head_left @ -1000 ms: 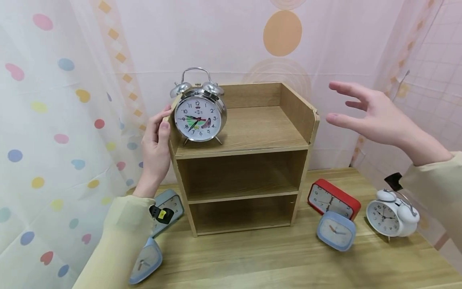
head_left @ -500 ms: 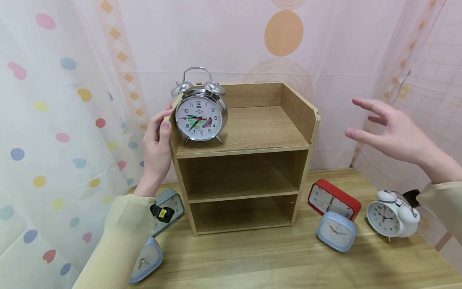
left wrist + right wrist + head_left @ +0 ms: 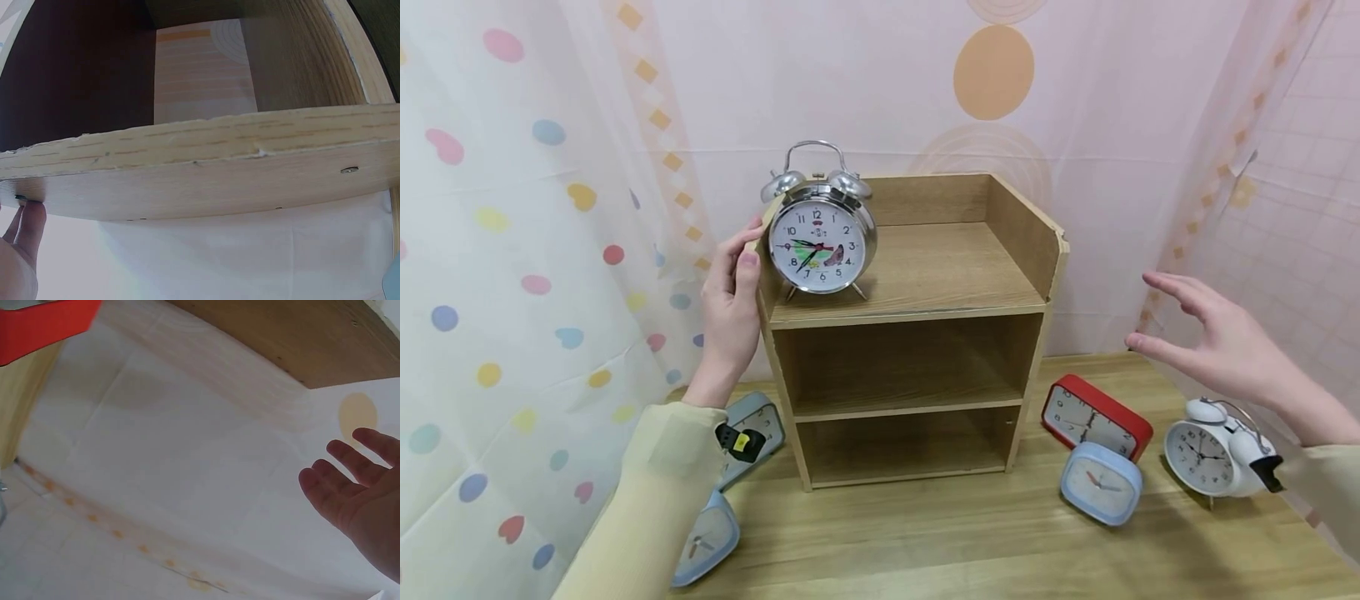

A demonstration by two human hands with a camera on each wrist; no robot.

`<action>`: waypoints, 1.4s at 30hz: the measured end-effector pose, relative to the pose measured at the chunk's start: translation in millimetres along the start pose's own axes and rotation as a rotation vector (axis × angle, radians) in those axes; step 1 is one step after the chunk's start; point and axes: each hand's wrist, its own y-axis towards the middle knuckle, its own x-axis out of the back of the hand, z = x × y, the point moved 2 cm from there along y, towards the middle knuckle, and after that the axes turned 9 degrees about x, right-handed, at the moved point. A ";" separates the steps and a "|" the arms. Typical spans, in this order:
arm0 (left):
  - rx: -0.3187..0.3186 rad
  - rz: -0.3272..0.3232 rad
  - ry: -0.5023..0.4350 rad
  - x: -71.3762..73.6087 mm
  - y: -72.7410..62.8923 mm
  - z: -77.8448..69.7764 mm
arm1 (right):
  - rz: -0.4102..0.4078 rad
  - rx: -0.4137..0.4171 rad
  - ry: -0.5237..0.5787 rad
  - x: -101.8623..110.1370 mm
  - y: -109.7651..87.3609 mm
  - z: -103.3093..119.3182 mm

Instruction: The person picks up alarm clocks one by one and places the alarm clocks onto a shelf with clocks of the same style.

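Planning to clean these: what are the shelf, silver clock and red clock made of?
Shelf: matte wood or wood-look board; grain shows. Silver clock: probably polished metal casing, with mirror-like reflections. Red clock: perhaps smooth plastic, given its even colour, though painted metal is possible.

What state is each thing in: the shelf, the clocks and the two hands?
Wooden shelf, standing upright
Left hand, touching the shelf's left side
Right hand, open, holding nothing
Silver clock, upright on the shelf top
White clock, upright, handle raised
Red clock, partly hidden
Right blue clock, in front of the red clock
Left blue clock, partly hidden
Grey-green clock, partly hidden
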 end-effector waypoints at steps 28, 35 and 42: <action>-0.005 -0.005 0.012 0.6 -0.5 0.4 | -0.005 0.025 -0.071 -56.9 -48.7 -40.7; 0.004 -0.005 0.009 0.1 -0.3 1.4 | -0.003 0.009 -0.112 -61.1 -60.5 -55.5; -0.001 -0.005 0.000 -0.5 0.4 0.8 | 0.017 -0.030 -0.174 -66.4 -76.1 -72.7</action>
